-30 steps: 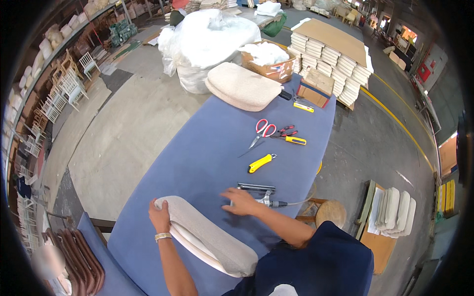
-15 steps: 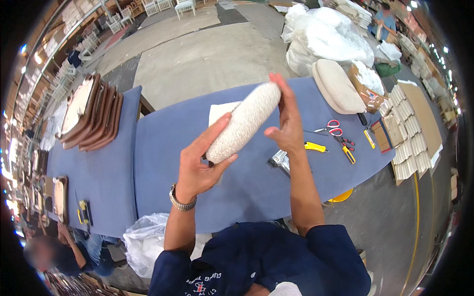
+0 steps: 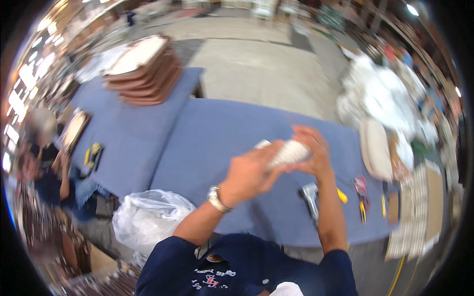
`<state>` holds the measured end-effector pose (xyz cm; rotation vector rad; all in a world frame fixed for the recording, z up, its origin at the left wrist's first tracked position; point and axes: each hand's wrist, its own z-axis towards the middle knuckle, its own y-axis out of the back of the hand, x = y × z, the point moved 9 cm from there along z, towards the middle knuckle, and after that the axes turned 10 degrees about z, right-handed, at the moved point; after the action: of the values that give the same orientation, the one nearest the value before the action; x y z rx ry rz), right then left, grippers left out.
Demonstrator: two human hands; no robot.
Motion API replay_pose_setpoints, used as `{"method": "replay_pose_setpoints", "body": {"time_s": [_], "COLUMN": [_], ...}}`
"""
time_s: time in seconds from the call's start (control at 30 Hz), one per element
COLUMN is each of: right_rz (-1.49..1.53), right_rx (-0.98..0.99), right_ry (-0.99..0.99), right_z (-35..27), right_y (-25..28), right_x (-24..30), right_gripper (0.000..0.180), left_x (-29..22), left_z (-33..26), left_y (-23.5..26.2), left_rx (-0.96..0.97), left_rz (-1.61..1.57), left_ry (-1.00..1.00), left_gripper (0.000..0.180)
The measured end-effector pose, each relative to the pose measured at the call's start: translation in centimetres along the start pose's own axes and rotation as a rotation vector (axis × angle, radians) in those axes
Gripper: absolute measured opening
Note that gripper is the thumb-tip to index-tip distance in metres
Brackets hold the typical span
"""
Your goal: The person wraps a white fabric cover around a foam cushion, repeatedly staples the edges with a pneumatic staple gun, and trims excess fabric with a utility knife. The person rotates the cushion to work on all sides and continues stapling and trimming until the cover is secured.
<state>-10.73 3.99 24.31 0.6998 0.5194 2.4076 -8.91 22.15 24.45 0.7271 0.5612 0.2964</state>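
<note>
Head view: motion-blurred; a pale padded piece is held up over the blue worktop, between the person's two hands.
Left grip: the left hand is gripping the padded piece's left end.
Right grip: the right hand cups the right end of the padded piece; the blur leaves me unable to tell whether it clamps or only steadies.
What changed: a second ago a padded piece lay on the worktop and the right hand was at the staple gun; half a second ago it was raised, with the right thumb spread away. Now both hands come together around it.
Meaning: as a judgement, the work has passed from the tool to bare-handed handling of the piece.
Tools: the staple gun lies below right of the padded piece; farther right of it come a yellow tool, red-handled scissors and a yellow screwdriver.
Cushions: a pale cushion sits well right of the padded piece, a brown-edged stack far to its upper left.
Plastic bag: below left of the padded piece.
Co-worker: far left of the padded piece.
</note>
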Motion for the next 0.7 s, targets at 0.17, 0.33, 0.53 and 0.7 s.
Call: {"method": "replay_pose_setpoints", "body": {"time_s": [0.17,0.33,0.53,0.7], "right_rz": [-0.113,-0.039,0.02,0.692], "right_rx": [-0.129,-0.144,0.062,0.191], "right_ry": [0.088,-0.01,-0.377,-0.745], "right_z": [3.2,4.7,7.8,7.3], "right_y": [-3.3,-4.2,-6.6,-9.8], "right_x": [-0.4,-1.5,-1.2,-3.7], "right_gripper": [0.064,0.051,0.047,0.061], "left_x": [3.5,4.9,5.4,1.7], "left_z": [1.5,1.6,-0.9,-5.2], "left_y": [1.1,1.6,1.8,3.4], "left_rx": [0.104,-0.085,0.049,-0.171], "left_rz": [0.09,0.047,0.129,0.25], "left_ry": [0.142,0.146,0.271,0.223], "left_gripper": [0.041,0.032,0.034,0.056]}}
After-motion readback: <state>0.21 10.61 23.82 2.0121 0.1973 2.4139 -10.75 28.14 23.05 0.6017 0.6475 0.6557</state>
